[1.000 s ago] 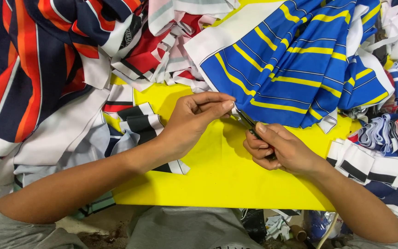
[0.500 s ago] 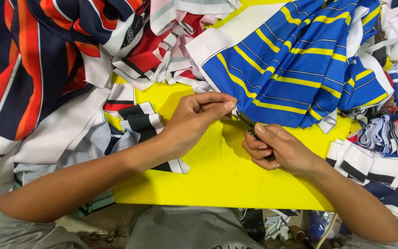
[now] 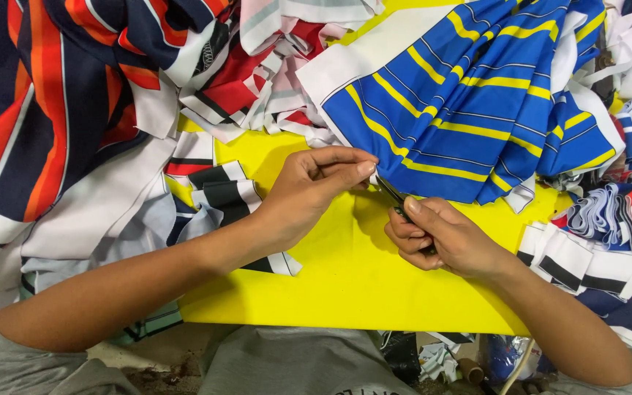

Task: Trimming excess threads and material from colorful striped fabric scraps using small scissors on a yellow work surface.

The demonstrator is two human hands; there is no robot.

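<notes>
A blue cloth with yellow stripes and a white border [image 3: 469,110] lies across the far right of a yellow table [image 3: 345,271]. My left hand [image 3: 309,190] pinches the lower left edge of this cloth between thumb and fingers. My right hand [image 3: 440,238] is closed around a small dark pair of scissors [image 3: 393,196], whose blades point up and left and meet the cloth's edge just beside my left fingertips. Most of the scissors' handle is hidden inside my fist.
Striped cloth in navy, orange and white [image 3: 45,95] is heaped at the left. Red, pink and white scraps [image 3: 257,80] lie at the back centre. Black-and-white strips [image 3: 221,190] rest under my left forearm. Folded striped pieces [image 3: 608,241] are stacked at the right.
Both hands stay at the cloth's edge; my left fingers have shifted slightly along it. Nothing else has moved.
</notes>
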